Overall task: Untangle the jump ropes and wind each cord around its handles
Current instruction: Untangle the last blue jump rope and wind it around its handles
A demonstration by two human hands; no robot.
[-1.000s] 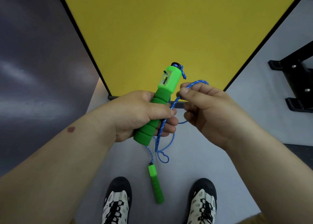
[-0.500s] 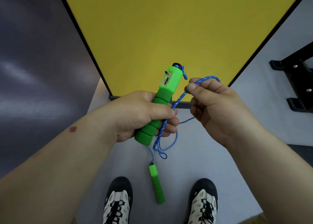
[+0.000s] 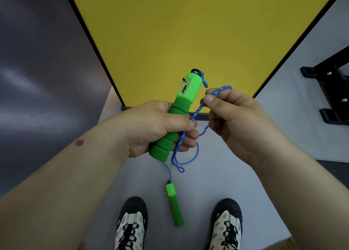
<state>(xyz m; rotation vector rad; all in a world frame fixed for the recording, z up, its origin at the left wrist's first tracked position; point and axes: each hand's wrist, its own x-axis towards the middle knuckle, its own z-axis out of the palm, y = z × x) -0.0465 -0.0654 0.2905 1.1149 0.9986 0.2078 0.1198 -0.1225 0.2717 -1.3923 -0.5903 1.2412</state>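
Green foam-grip jump-rope handle (image 3: 178, 115) sits gripped in my left hand (image 3: 158, 128); my right hand (image 3: 232, 121) pinches the blue braided cord (image 3: 198, 111), now drawn slightly rightward, tightening the hanging loop. Second green handle (image 3: 174, 204) dangles freely between my shoes; yellow panel (image 3: 188, 32) edge lies ahead.

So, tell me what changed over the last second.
The right hand, pinching the blue cord, pulled its loop up and rightward, away from the handle; the slack below shortened and the dangling handle rose slightly. The left hand kept gripping the handle.
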